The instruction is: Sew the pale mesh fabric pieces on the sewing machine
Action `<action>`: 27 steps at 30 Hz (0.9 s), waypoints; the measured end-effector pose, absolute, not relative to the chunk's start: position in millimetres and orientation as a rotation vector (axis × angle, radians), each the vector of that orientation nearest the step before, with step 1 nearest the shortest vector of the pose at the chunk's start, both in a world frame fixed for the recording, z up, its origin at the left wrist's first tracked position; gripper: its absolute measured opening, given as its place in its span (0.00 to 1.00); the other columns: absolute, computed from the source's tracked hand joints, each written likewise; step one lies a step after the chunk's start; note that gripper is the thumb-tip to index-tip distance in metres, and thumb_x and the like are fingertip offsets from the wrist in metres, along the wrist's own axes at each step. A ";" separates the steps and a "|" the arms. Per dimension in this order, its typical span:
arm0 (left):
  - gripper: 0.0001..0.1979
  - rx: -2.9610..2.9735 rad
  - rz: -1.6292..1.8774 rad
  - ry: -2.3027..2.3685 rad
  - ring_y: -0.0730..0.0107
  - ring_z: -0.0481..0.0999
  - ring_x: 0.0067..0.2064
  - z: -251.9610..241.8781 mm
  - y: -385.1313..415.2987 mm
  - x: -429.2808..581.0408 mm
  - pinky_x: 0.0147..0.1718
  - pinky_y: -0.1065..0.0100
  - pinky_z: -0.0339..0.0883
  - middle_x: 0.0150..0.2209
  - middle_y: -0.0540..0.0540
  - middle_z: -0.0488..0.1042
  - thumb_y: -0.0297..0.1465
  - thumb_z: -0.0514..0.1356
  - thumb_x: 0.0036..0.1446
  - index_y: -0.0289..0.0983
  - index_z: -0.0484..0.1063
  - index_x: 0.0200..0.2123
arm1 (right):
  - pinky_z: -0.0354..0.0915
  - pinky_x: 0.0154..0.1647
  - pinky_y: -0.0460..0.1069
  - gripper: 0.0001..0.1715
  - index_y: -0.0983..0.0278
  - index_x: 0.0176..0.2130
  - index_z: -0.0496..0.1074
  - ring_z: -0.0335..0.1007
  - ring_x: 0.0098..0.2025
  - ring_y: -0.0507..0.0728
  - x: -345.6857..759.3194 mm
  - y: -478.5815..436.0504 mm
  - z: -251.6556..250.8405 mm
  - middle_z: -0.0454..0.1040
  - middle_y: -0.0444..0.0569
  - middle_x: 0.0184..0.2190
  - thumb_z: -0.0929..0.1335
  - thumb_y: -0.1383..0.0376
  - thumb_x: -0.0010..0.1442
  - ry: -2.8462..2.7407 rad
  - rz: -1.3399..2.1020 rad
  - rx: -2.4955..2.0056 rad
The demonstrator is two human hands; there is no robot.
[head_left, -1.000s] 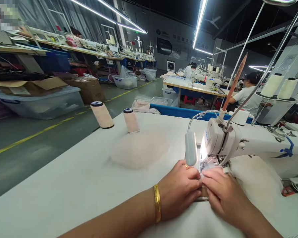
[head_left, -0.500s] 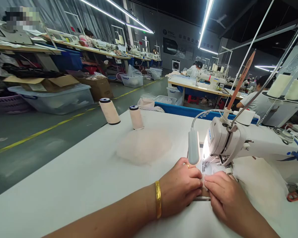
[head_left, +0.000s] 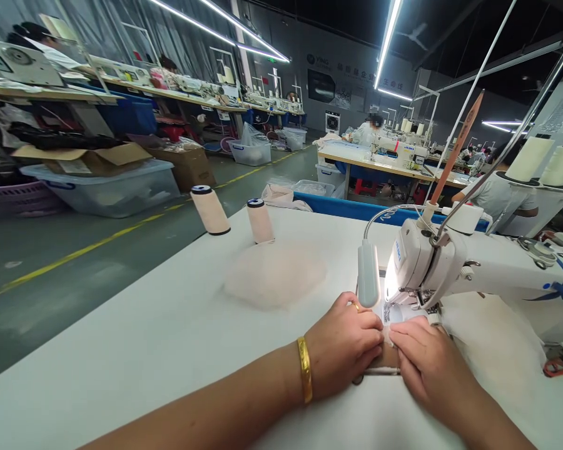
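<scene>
My left hand (head_left: 344, 344), with a gold bangle on the wrist, lies curled on the white table, fingers pressed on a small pale fabric piece (head_left: 395, 315) in front of the needle of the white sewing machine (head_left: 455, 265). My right hand (head_left: 425, 362) rests beside it, fingertips pinching the same piece, touching the left hand. A thin white strip (head_left: 380, 371) pokes out under both hands. The machine's small lamp (head_left: 368, 282) hangs just above my left fingers.
A heap of sheer pink fabric (head_left: 274, 275) and two thread cones (head_left: 210, 210) (head_left: 260, 220) stand farther left on the table. White cones (head_left: 528, 159) sit on the rack at right. Other people sew at benches behind; boxes and bins line the aisle at left.
Both hands have crept slightly forward toward the needle with the fabric piece. The view shifted a little; nothing else moved.
</scene>
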State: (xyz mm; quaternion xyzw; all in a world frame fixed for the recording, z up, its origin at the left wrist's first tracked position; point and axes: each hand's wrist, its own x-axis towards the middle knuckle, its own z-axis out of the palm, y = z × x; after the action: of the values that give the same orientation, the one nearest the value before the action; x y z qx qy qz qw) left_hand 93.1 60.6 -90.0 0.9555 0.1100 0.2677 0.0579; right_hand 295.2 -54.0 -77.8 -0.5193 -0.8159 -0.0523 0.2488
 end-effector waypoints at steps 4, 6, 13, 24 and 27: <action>0.08 2.911 0.806 0.361 0.63 0.76 0.40 -90.4 64.0 94.3 0.49 0.56 0.57 0.39 0.49 0.81 0.28 0.58 0.66 0.40 0.76 0.35 | 0.66 0.39 0.55 0.19 0.61 0.44 0.74 0.75 0.45 0.62 296.7 -53.0 -80.5 0.80 0.52 0.44 0.60 0.77 0.65 -2.205 -0.141 -1.433; 0.09 2.914 0.828 0.359 0.63 0.76 0.40 -91.0 64.1 94.5 0.49 0.55 0.57 0.38 0.49 0.81 0.27 0.57 0.65 0.40 0.76 0.34 | 0.67 0.39 0.55 0.19 0.61 0.43 0.74 0.74 0.45 0.62 297.1 -53.5 -80.9 0.80 0.52 0.44 0.60 0.78 0.64 -2.207 -0.124 -1.444; 0.08 2.927 0.838 0.375 0.63 0.72 0.35 -94.7 63.2 95.0 0.46 0.55 0.56 0.33 0.49 0.77 0.27 0.57 0.65 0.40 0.77 0.37 | 0.68 0.41 0.56 0.17 0.61 0.42 0.74 0.74 0.45 0.63 297.1 -55.9 -81.4 0.79 0.52 0.42 0.61 0.77 0.65 -2.207 -0.104 -1.442; 0.10 2.942 0.763 0.521 0.63 0.71 0.36 -81.9 64.0 99.0 0.45 0.57 0.55 0.32 0.49 0.78 0.26 0.59 0.64 0.39 0.77 0.32 | 0.69 0.39 0.56 0.21 0.61 0.47 0.74 0.73 0.45 0.64 295.5 -48.9 -82.5 0.78 0.54 0.43 0.59 0.77 0.65 -2.202 -0.102 -1.448; 0.09 2.937 0.756 0.592 0.61 0.71 0.37 -81.6 68.6 102.4 0.43 0.57 0.54 0.33 0.48 0.78 0.25 0.59 0.62 0.39 0.76 0.30 | 0.69 0.39 0.56 0.23 0.60 0.51 0.73 0.73 0.46 0.65 296.0 -45.5 -84.8 0.78 0.54 0.45 0.60 0.77 0.65 -2.189 -0.099 -1.512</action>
State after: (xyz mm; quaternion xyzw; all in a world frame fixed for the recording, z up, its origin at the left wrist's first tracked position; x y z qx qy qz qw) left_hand 102.4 68.6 -81.6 0.9501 0.1914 0.2447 0.0259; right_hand 296.0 -45.5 -84.8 -0.5518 -0.7987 -0.0362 0.2373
